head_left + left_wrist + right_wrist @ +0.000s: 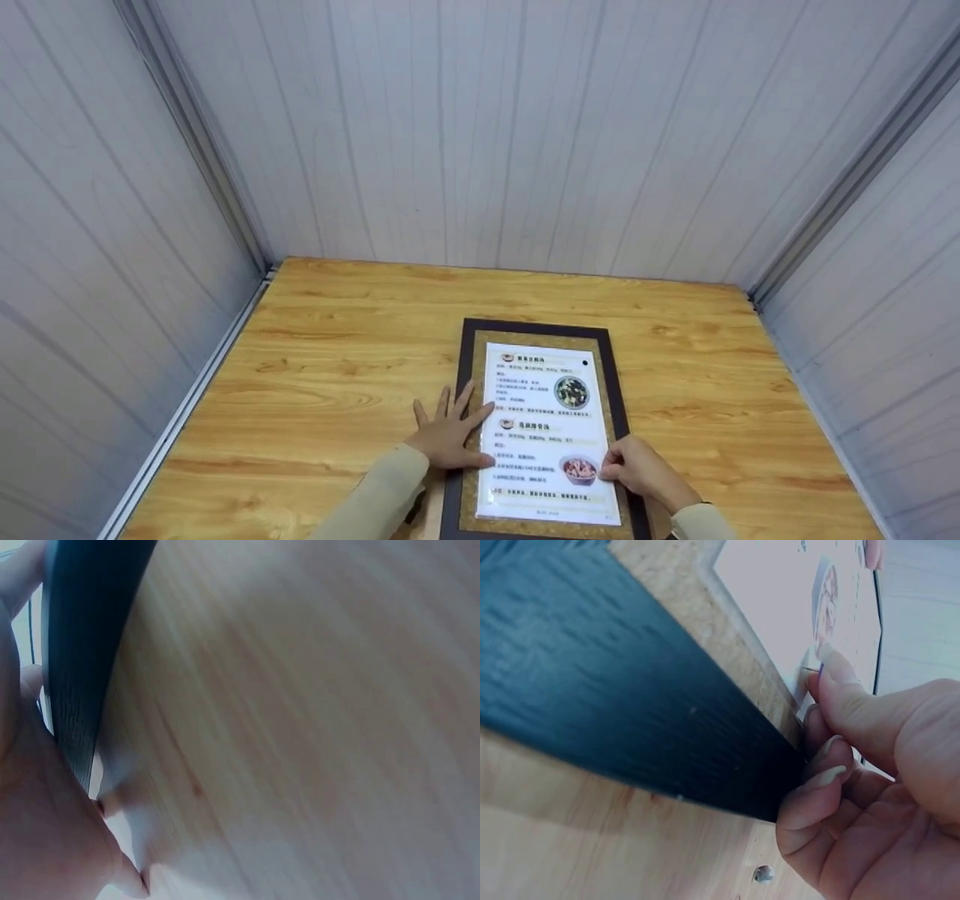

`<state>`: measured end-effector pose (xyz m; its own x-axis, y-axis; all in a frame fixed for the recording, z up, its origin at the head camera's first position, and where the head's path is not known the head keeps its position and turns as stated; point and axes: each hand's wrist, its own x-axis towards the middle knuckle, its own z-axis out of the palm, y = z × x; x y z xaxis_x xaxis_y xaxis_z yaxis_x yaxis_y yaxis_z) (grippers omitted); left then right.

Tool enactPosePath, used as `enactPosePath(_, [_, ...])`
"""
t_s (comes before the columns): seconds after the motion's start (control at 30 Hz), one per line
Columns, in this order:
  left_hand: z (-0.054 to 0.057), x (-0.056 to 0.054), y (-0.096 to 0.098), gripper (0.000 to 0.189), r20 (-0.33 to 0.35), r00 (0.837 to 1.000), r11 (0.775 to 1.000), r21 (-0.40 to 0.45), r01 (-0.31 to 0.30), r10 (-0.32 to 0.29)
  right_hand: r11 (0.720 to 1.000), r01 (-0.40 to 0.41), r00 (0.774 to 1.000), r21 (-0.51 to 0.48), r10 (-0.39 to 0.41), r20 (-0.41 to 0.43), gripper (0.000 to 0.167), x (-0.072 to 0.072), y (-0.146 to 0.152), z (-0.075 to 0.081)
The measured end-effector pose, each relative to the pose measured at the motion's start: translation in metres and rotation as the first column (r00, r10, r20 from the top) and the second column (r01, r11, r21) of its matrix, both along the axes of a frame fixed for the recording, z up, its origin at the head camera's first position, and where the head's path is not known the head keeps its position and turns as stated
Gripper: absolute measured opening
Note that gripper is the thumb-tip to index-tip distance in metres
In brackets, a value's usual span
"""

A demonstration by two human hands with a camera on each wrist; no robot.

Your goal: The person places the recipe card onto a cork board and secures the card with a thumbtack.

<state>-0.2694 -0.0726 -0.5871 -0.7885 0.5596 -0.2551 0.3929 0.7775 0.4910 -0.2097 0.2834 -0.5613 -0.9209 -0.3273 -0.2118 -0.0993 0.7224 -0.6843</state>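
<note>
A printed laminated sheet [536, 450] with food pictures lies on a dark-framed cork board [471, 352]. My left hand [450, 435] spreads its fingers over the board's left side, with fingertips and thumb touching the sheet's left edge. In the left wrist view, part of that hand [45, 817] lies against the dark frame [90, 637]. My right hand [636, 469] is at the sheet's lower right edge. Between its thumb and forefinger it pinches a pushpin [811, 670]; the thin metal point shows, while most of the head is hidden. A dark round pin head [585, 363] marks the sheet's upper right corner.
The board lies on a wood-grain table [352, 352], towards its front edge. Pale panel walls [480, 135] enclose the table at the back and both sides. A small silvery spot [763, 874] shows on the wood below the right hand.
</note>
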Motion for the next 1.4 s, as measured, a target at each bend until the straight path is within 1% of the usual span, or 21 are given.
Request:
enactPosePath(0.17, [0.0009, -0.0019, 0.0002, 0.095, 0.001, 1.000, 1.000, 0.023, 0.009, -0.009, 0.999, 0.007, 0.999, 0.038, -0.006, -0.031, 0.019, 0.0007, -0.0005, 0.0004])
enactPosePath(0.27, [0.0002, -0.0015, 0.0000, 0.095, 0.009, 1.000, 1.000, 0.024, 0.008, -0.009, 0.999, 0.008, 0.999, 0.037, -0.006, -0.033, 0.019, 0.0021, -0.0006, -0.0008])
enactPosePath(0.37, [-0.0008, -0.0008, -0.0005, 0.095, 0.003, 1.000, 1.000, 0.025, 0.002, -0.002, 0.999, 0.004, 1.000, 0.031, -0.003, -0.024, 0.019, 0.0013, -0.0012, -0.0018])
enactPosePath(0.6, [-0.0029, -0.0001, 0.0001, 0.095, -0.007, 1.000, 0.999, 0.046, -0.002, 0.002, 0.999, 0.042, 0.999, 0.031, -0.043, 0.018, 0.019, 0.0024, -0.0022, -0.0022])
enactPosePath(0.77, [-0.0026, 0.0006, -0.0004, 0.095, -0.009, 1.000, 0.998, 0.061, -0.004, 0.005, 0.999, 0.052, 0.999, 0.011, -0.052, 0.016, 0.020, 0.0035, -0.0031, -0.0029])
enactPosePath(0.87, [-0.0025, 0.0006, -0.0006, 0.095, -0.020, 1.000, 0.998, 0.068, -0.008, 0.010, 0.997, 0.083, 0.997, 0.011, -0.083, 0.005, 0.025, 0.0013, -0.0031, -0.0030])
enactPosePath(0.97, [-0.0036, 0.0014, -0.0009, 0.095, -0.021, 1.000, 0.997, 0.075, -0.013, 0.015, 0.993, 0.110, 0.994, 0.031, -0.109, -0.025, 0.028, 0.0002, -0.0031, -0.0035])
enactPosePath(1.07, [-0.0050, 0.0016, -0.0012, 0.094, -0.018, 1.000, 0.997, 0.081, -0.013, 0.015, 0.992, 0.116, 0.991, 0.054, -0.112, -0.069, 0.029, -0.0007, -0.0033, -0.0035])
enactPosePath(1.13, [-0.0056, 0.0013, -0.0014, 0.094, -0.021, 1.000, 0.996, 0.085, -0.012, 0.014, 0.990, 0.123, 0.990, 0.067, -0.117, -0.084, 0.029, -0.0016, -0.0036, -0.0034])
enactPosePath(1.3, [-0.0053, 0.0002, -0.0015, 0.094, -0.025, 1.000, 0.996, 0.088, -0.006, 0.008, 0.979, 0.173, 0.984, 0.110, -0.168, -0.053, 0.033, -0.0023, -0.0051, -0.0033])
enactPosePath(1.4, [-0.0041, -0.0004, -0.0004, 0.095, -0.024, 1.000, 0.997, 0.080, -0.003, 0.005, 0.970, 0.197, 0.980, 0.142, -0.192, -0.052, 0.036, -0.0020, -0.0051, -0.0049])
